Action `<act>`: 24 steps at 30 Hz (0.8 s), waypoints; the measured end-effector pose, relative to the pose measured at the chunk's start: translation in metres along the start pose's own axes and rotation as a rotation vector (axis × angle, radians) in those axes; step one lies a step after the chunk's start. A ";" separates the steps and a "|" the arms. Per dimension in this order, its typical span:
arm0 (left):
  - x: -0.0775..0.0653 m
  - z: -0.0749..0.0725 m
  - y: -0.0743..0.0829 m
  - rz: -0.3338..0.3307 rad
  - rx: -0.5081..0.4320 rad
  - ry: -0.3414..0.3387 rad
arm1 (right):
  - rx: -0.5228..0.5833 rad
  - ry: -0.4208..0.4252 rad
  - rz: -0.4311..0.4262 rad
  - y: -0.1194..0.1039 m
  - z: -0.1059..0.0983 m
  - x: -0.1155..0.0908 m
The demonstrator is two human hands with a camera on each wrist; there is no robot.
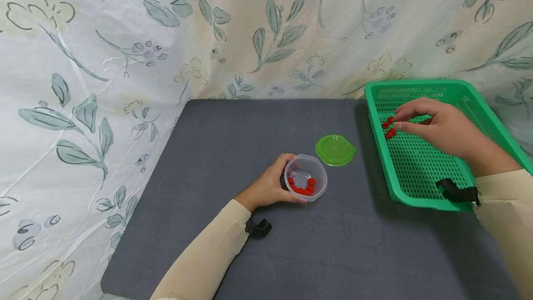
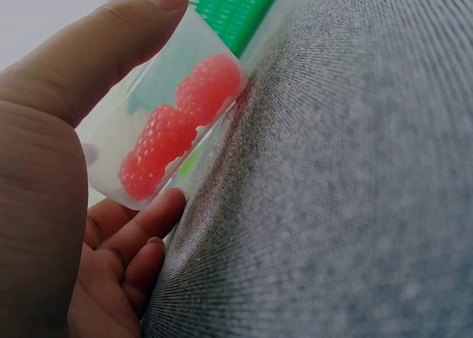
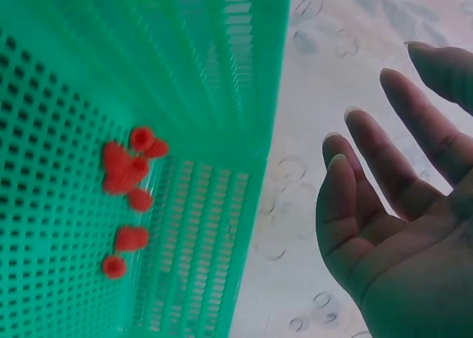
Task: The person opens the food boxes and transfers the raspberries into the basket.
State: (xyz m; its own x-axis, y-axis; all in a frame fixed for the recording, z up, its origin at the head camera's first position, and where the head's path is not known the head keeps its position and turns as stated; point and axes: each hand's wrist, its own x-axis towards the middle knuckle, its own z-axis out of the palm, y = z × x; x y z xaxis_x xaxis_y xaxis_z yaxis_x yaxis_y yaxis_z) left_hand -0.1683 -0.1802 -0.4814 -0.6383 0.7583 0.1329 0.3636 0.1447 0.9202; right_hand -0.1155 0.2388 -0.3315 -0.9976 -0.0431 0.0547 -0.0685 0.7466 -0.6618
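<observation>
My left hand [image 1: 270, 183] grips a small clear plastic container [image 1: 300, 177] from its left side, thumb at the near side. Several red raspberries [image 1: 306, 191] lie inside it; through its wall, the left wrist view shows a row of raspberries [image 2: 166, 134] along the bottom. Over the green basket [image 1: 416, 175], my right hand [image 1: 447, 129] hovers with loosely bent fingers. In the right wrist view that hand [image 3: 414, 234] holds nothing, its fingers spread apart. Several more raspberries [image 3: 124, 168] are gathered on the basket floor along one side, below the fingertips.
A green round lid [image 1: 335, 150] lies flat on the dark grey table [image 1: 233, 142], between the container and the basket. Floral fabric [image 1: 266, 40] hangs behind the table and along its left side. The basket walls stand around the right hand's work area.
</observation>
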 end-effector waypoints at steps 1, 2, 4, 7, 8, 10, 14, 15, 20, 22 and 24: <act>-0.001 0.000 0.000 0.000 -0.002 -0.002 | 0.008 0.002 -0.009 -0.004 0.003 -0.003; -0.002 0.000 0.000 0.002 -0.003 -0.004 | 0.025 -0.001 -0.020 -0.008 0.005 -0.005; -0.003 -0.001 -0.001 0.005 -0.003 -0.007 | 0.051 0.003 -0.047 -0.017 0.009 -0.011; -0.006 -0.002 -0.001 0.007 -0.002 -0.006 | 0.059 0.017 -0.086 -0.033 0.016 -0.018; -0.007 -0.002 -0.002 0.006 -0.001 -0.006 | 0.061 0.021 -0.105 -0.038 0.019 -0.020; -0.008 -0.003 -0.002 0.001 -0.001 -0.009 | 0.049 0.036 -0.141 -0.047 0.025 -0.024; -0.011 -0.005 -0.001 -0.004 0.001 -0.022 | 0.033 0.052 -0.254 -0.065 0.040 -0.032; -0.012 -0.005 -0.001 -0.004 0.001 -0.025 | 0.035 0.056 -0.280 -0.068 0.044 -0.034; -0.016 -0.007 -0.001 -0.001 0.002 -0.034 | 0.086 0.059 -0.343 -0.082 0.065 -0.043; -0.018 -0.007 -0.001 0.003 -0.001 -0.040 | 0.105 0.057 -0.343 -0.086 0.074 -0.047; -0.019 -0.008 -0.001 0.008 -0.005 -0.044 | 0.114 0.054 -0.351 -0.091 0.083 -0.050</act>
State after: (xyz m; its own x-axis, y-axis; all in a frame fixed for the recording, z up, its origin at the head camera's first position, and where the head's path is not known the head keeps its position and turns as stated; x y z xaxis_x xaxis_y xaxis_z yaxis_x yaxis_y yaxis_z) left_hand -0.1618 -0.2003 -0.4822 -0.6049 0.7866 0.1238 0.3650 0.1358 0.9210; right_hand -0.0601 0.1177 -0.3360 -0.9111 -0.2461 0.3306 -0.4104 0.6137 -0.6745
